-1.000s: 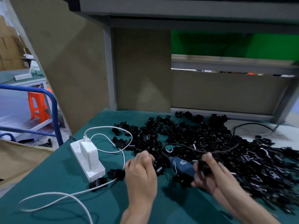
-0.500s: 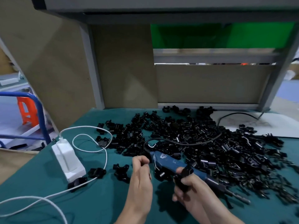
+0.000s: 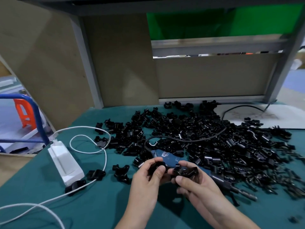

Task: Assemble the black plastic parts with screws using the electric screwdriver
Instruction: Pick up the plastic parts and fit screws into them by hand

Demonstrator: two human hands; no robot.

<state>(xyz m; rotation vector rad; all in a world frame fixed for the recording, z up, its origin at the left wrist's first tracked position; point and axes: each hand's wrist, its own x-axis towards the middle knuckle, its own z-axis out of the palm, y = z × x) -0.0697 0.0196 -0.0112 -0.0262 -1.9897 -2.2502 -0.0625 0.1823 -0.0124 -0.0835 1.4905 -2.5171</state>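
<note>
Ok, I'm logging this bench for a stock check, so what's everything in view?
parts pile: many, black, mat's centre to right
loose parts: a few, black, near the power strip
screwdriver: one, blue, lying behind the hands
black cable: one, black, across the pile
power strip: one, white, mat's left
white cable: count unclear, white, looped beside the power strip
mat: one, green, covers the table
stool: one, orange, far left
rail: one, blue, far left
held parts: two, black, one in each hand
left hand: grips one part
right hand: grips the other
</note>
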